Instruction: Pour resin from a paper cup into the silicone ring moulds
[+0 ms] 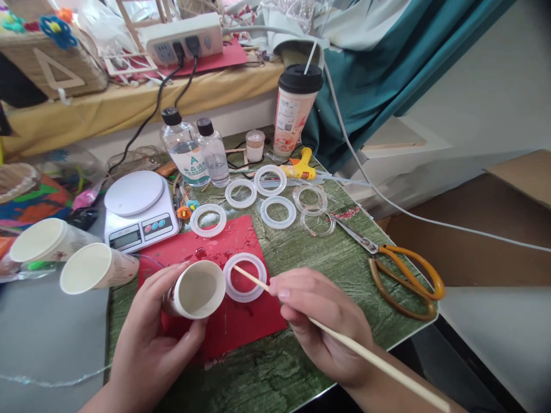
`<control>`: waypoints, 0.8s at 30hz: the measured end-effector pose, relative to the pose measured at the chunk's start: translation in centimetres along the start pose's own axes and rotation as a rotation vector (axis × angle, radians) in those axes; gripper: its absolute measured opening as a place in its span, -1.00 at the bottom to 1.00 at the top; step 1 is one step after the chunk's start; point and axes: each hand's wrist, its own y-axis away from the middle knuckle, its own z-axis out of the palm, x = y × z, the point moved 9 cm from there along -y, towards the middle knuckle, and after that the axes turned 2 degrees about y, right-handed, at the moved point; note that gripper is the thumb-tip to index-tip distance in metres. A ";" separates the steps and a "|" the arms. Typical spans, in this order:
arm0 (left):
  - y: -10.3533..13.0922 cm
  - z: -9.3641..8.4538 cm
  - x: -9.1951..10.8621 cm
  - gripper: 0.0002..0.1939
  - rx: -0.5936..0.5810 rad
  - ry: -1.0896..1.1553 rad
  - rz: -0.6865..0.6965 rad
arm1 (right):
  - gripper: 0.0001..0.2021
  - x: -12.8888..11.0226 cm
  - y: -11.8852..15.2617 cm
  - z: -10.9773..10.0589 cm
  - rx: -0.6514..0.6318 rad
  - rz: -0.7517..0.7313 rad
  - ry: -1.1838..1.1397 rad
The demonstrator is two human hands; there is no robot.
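Observation:
My left hand (161, 327) is wrapped round a paper cup (200, 289), tilted so that its mouth faces me; a pale liquid seems to lie inside. A long thin wooden stick (357, 347) is pinched in the fingers of my right hand (322, 321). Its tip reaches over a white ring mold (245, 277) lying on a red sheet (241, 321), though I cannot tell whether it touches. Behind this ring are several more, among them a ring mold (208, 220) at the sheet's far edge and another ring mold (278, 212) on the green tabletop (301, 252).
A kitchen scale (142, 212) stands left, with two paper cups (97, 268) before it. Clear bottles (185, 149), a lidded drink cup (297, 109) and a yellow glue gun (301, 165) line the back. Large scissors (400, 275) lie right, beside clear rings (310, 199).

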 end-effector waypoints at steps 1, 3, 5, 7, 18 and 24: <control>0.0 0.0 -0.1 -0.43 0.003 -0.001 -0.006 | -0.69 0.2 0.0 -0.1 0.014 0.016 0.021; 0.1 -0.1 -0.3 -0.42 0.011 -0.003 -0.013 | -0.65 0.6 0.2 -0.5 0.049 0.063 0.052; 0.1 -0.1 -0.3 -0.41 0.012 -0.008 -0.011 | -0.63 0.6 0.6 -0.8 0.075 0.076 0.052; 0.1 0.0 -0.3 -0.41 0.009 -0.012 0.000 | -0.63 0.4 1.2 -1.3 0.120 0.061 0.008; -0.3 0.1 0.6 -0.44 0.005 -0.004 0.012 | -0.81 2.4 2.7 -2.2 0.337 0.221 -0.209; -0.2 0.0 0.5 -0.45 0.003 -0.015 0.017 | -0.82 2.8 2.7 -2.4 0.388 0.273 -0.195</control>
